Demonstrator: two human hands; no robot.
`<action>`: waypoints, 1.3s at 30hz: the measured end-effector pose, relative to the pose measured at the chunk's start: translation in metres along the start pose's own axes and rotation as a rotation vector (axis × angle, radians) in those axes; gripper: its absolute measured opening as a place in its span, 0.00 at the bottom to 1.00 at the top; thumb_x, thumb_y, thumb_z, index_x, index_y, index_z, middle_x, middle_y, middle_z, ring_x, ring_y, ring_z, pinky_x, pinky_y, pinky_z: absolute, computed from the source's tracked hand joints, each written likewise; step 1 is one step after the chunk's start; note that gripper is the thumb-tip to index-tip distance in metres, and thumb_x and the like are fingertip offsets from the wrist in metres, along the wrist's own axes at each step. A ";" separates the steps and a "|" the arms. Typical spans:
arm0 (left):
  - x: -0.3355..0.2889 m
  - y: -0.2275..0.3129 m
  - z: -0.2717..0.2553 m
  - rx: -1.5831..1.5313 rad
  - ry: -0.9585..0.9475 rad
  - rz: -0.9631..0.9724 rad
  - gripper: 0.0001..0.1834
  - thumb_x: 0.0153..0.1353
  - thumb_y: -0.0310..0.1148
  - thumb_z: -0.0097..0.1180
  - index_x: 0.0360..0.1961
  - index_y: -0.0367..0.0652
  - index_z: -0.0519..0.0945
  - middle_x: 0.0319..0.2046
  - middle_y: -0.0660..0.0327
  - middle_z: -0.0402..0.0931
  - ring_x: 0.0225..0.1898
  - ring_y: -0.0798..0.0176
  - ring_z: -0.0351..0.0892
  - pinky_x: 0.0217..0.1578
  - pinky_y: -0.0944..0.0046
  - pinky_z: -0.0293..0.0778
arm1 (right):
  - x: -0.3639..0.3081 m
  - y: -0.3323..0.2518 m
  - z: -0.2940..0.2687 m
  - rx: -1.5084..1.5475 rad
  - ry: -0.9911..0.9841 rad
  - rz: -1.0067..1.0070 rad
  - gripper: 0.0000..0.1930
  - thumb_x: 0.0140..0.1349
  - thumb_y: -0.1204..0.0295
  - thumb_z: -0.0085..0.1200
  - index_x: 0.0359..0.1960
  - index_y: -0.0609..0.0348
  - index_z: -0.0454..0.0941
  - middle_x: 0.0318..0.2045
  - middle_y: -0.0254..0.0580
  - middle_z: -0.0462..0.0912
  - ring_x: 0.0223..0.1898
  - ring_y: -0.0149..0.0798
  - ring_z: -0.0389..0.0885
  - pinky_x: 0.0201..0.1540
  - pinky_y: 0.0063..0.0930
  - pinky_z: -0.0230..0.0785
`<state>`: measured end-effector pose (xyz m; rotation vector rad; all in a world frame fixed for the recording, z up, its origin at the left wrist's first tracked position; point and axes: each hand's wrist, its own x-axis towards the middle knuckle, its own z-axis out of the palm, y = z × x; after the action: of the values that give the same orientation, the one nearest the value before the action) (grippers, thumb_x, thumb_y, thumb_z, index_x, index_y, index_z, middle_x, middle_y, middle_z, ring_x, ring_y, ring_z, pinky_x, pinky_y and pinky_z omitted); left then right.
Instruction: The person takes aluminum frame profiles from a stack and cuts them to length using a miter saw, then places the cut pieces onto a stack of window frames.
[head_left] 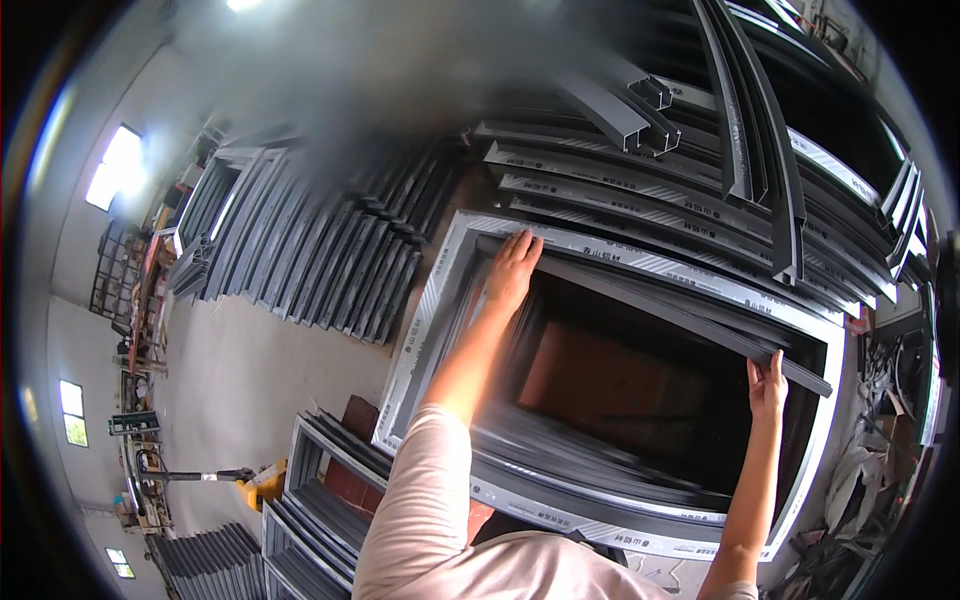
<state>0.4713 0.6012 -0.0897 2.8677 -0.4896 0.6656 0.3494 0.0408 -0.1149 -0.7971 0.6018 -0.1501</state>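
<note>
A large rectangular window frame [405,352], dark grey inside and covered with pale printed film, lies in front of me, with more frames visible beneath it. A long, thin dark grey profile strip [655,306] runs slantwise along its far side. Near the strip's left end, by the frame's far left corner, my left hand [512,272] closes over it, fingertips reaching the frame's filmed edge. Toward the other end, my right hand [767,385] grips the strip between thumb and fingers. The strip's right tip [822,388] overlaps the frame's right side.
Long grey profiles [640,185] are stacked beyond the frame, some with ends jutting out overhead. Many dark frames [310,245] stand in a row at the far left. More frames [315,500] sit beside my left arm. A yellow pallet-truck part [262,485] is farther left.
</note>
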 end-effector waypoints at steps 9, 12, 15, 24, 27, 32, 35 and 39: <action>0.026 0.010 0.012 -0.068 -0.107 0.075 0.19 0.67 0.31 0.49 0.59 0.44 0.77 0.57 0.50 0.76 0.61 0.47 0.73 0.64 0.54 0.67 | 0.017 0.002 0.020 -0.070 0.120 -0.136 0.23 0.65 0.53 0.60 0.42 0.66 0.78 0.37 0.45 0.84 0.32 0.39 0.83 0.37 0.30 0.80; 0.020 -0.002 -0.007 0.036 -0.276 0.064 0.32 0.56 0.34 0.64 0.64 0.43 0.72 0.66 0.52 0.66 0.68 0.48 0.63 0.66 0.53 0.64 | 0.032 0.028 0.006 -0.260 0.214 -0.122 0.28 0.61 0.49 0.64 0.36 0.70 0.76 0.29 0.45 0.81 0.25 0.40 0.81 0.29 0.32 0.77; 0.032 -0.001 -0.023 0.057 -0.291 0.086 0.46 0.51 0.48 0.70 0.68 0.41 0.65 0.69 0.48 0.61 0.71 0.48 0.57 0.70 0.48 0.53 | 0.023 0.036 0.035 0.000 0.199 0.027 0.18 0.68 0.56 0.57 0.42 0.61 0.76 0.38 0.45 0.84 0.34 0.43 0.85 0.42 0.40 0.84; 0.098 0.169 0.026 -0.144 -0.426 0.220 0.63 0.40 0.64 0.72 0.67 0.29 0.60 0.63 0.41 0.62 0.67 0.39 0.57 0.69 0.44 0.52 | 0.030 0.023 0.037 -0.011 0.114 0.031 0.19 0.69 0.57 0.56 0.49 0.61 0.74 0.42 0.44 0.84 0.42 0.43 0.86 0.47 0.40 0.83; 0.102 0.177 0.032 -0.151 -0.438 0.209 0.62 0.40 0.64 0.72 0.66 0.29 0.60 0.63 0.42 0.61 0.68 0.39 0.55 0.69 0.43 0.51 | 0.033 0.023 0.039 -0.046 0.150 0.013 0.19 0.69 0.58 0.55 0.48 0.62 0.74 0.42 0.45 0.84 0.41 0.41 0.86 0.45 0.37 0.84; 0.104 0.179 0.033 -0.128 -0.494 0.154 0.62 0.40 0.64 0.72 0.66 0.28 0.61 0.64 0.41 0.61 0.68 0.39 0.56 0.69 0.43 0.51 | 0.043 0.022 0.043 -0.089 0.174 0.013 0.20 0.70 0.58 0.54 0.50 0.65 0.73 0.42 0.46 0.84 0.41 0.41 0.86 0.43 0.36 0.85; 0.108 0.180 0.029 -0.117 -0.536 0.173 0.63 0.39 0.64 0.73 0.66 0.29 0.60 0.63 0.42 0.61 0.67 0.39 0.57 0.68 0.43 0.52 | 0.045 0.022 0.044 -0.104 0.182 0.003 0.20 0.70 0.59 0.54 0.50 0.66 0.72 0.43 0.46 0.83 0.41 0.42 0.86 0.43 0.35 0.85; 0.105 0.179 0.032 -0.099 -0.477 0.186 0.63 0.38 0.63 0.73 0.66 0.29 0.60 0.63 0.43 0.62 0.66 0.39 0.58 0.68 0.43 0.54 | 0.047 0.021 0.050 -0.104 0.192 -0.030 0.21 0.70 0.59 0.55 0.50 0.67 0.71 0.43 0.47 0.83 0.41 0.42 0.86 0.43 0.35 0.85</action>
<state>0.5107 0.3980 -0.0565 2.8964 -0.8317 -0.0360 0.4142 0.0709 -0.1239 -0.8984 0.7846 -0.2258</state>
